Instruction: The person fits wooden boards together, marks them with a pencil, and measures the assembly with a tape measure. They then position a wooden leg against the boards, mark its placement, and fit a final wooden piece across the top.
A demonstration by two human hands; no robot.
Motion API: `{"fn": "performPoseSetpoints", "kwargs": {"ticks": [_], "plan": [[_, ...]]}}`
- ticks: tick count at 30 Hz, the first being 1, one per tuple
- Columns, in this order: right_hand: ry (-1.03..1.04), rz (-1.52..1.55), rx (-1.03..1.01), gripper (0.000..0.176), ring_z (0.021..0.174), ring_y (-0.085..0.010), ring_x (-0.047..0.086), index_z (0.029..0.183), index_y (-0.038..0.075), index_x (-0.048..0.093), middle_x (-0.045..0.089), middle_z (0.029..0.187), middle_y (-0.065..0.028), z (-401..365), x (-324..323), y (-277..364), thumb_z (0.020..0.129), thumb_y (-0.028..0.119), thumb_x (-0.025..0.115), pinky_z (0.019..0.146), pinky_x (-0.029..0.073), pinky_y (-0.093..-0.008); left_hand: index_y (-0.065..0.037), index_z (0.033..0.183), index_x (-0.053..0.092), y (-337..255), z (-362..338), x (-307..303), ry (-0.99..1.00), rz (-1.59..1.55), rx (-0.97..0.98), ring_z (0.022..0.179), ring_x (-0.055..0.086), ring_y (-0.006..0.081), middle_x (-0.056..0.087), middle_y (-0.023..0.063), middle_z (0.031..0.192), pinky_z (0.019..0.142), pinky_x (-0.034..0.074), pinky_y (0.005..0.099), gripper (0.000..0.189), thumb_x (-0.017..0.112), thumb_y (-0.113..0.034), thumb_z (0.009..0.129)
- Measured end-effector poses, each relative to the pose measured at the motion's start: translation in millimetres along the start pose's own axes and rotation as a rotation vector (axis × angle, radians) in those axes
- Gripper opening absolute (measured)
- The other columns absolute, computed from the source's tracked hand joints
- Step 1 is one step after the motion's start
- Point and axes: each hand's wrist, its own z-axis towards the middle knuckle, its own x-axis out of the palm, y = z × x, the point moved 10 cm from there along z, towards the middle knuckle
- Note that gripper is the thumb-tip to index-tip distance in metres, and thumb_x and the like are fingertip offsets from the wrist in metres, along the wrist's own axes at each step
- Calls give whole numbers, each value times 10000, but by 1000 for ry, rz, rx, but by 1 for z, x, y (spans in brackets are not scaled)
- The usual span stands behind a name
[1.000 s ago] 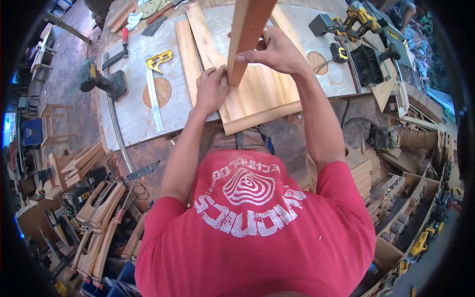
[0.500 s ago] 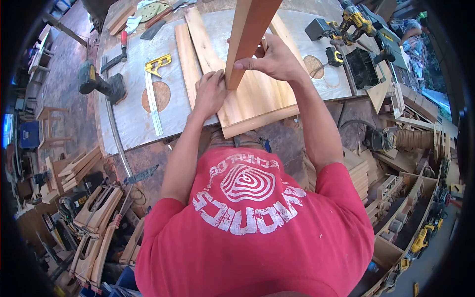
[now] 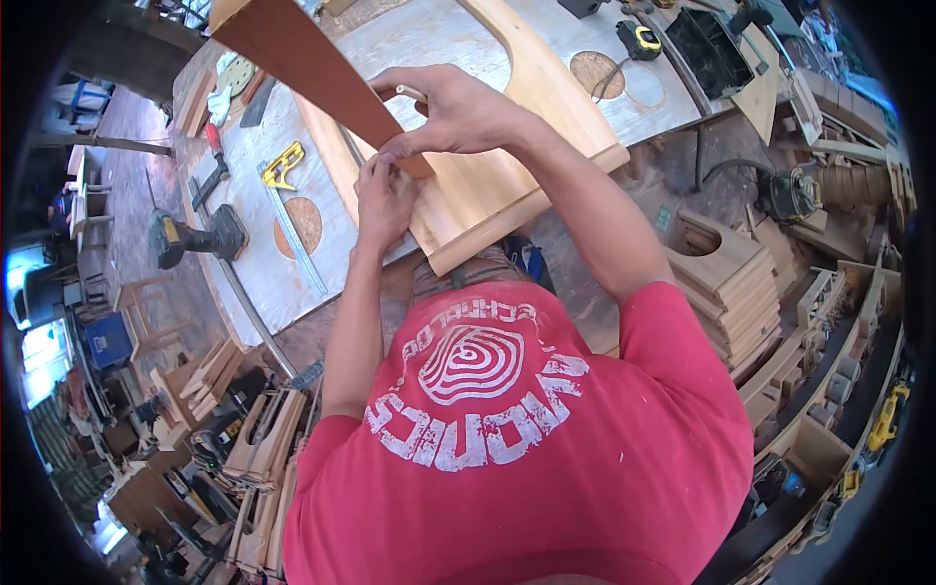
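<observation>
A long wooden board [image 3: 312,73] rises from the wooden panel [image 3: 487,185], its lower end resting near the panel's left edge. Closed around the base of the board is my left hand [image 3: 385,200], its fingertips pressed at the board's lower end. My right hand [image 3: 453,109] grips the board from the right, a little higher up, with a thin light stick [image 3: 411,94] between its fingers. The panel lies on the grey work table [image 3: 336,263] and has a thick strip along its near edge. Another narrow board [image 3: 327,161] lies left of it.
On the table's left are a combination square [image 3: 292,229], a clamp [image 3: 212,166] and a cordless drill [image 3: 195,236]. A tape measure [image 3: 639,41] and a black tray [image 3: 694,54] are at the right. Cut wood pieces [image 3: 726,292] are stacked below, right of my body.
The view has turned. The upright board now leans to the upper left instead of the upper right. My right hand has come closer to my left hand, and the thin stick shows more clearly.
</observation>
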Motion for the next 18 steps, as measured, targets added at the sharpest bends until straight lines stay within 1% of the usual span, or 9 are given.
{"fn": "performPoseSetpoints", "kwargs": {"ticks": [4,5,8,9,12,14,16,17,18], "plan": [[-141,58,-67,739,782,-165,590,1281,34,647,723,1120,-109,-2,1,-6,694,392,918,699,499,-318,-14,1335,542,-7,-3,-5,16,-18,-10,1221,528,382,570,199,1295,1038,448,454,655,839,-224,790],[-175,99,-50,705,754,-134,568,1216,26,667,716,1044,-85,-3,1,-6,680,405,924,679,483,-299,-14,1338,540,-13,-4,-7,19,-41,-6,1228,537,379,581,202,1288,1039,453,453,667,844,-230,785],[-136,110,59,668,723,-94,536,1158,18,673,683,960,-51,-7,-13,17,683,413,925,658,461,-274,-9,1374,529,-51,-22,-26,67,-317,-45,1243,574,365,606,211,1323,1046,461,449,743,872,-230,753],[-138,64,83,641,700,-69,502,1112,8,669,646,910,-23,-8,-27,29,686,415,923,637,439,-258,5,1402,511,-47,-29,-32,8,-283,88,1244,599,355,595,212,1390,1045,469,442,835,908,-238,709],[-160,11,100,691,794,-140,611,1206,-12,658,660,912,-83,-12,-72,42,705,403,890,688,506,-313,9,1426,497,-89,-50,-93,-67,-189,216,1273,575,352,579,208,1421,1075,444,433,875,919,-231,697],[-127,-463,219,694,878,-234,668,1246,11,659,673,980,-132,-22,-106,58,686,363,869,760,542,-374,-13,1448,490,-111,-66,-151,-404,63,479,1342,514,325,575,182,1427,1129,390,432,869,905,-165,700],[9,-906,162,604,1037,-324,678,1222,75,700,704,1050,-162,-22,-118,81,671,305,787,897,526,-427,-18,1451,493,-150,-75,-197,-573,210,597,1347,501,348,559,189,1441,1132,388,442,866,903,-136,697],[110,-1021,162,560,1041,-321,678,1206,118,716,696,1035,-140,-20,-116,94,664,248,767,878,531,-434,-20,1452,494,-166,-82,-211,-655,284,656,1349,495,360,551,192,1447,1133,386,447,865,902,-122,696],[200,-1103,179,445,1053,-305,679,1142,118,729,692,1049,-118,-18,-111,107,702,177,743,876,533,-423,-20,1455,490,-168,-73,-206,-564,278,625,1349,493,364,543,194,1454,1130,389,452,873,904,-122,693]]}}
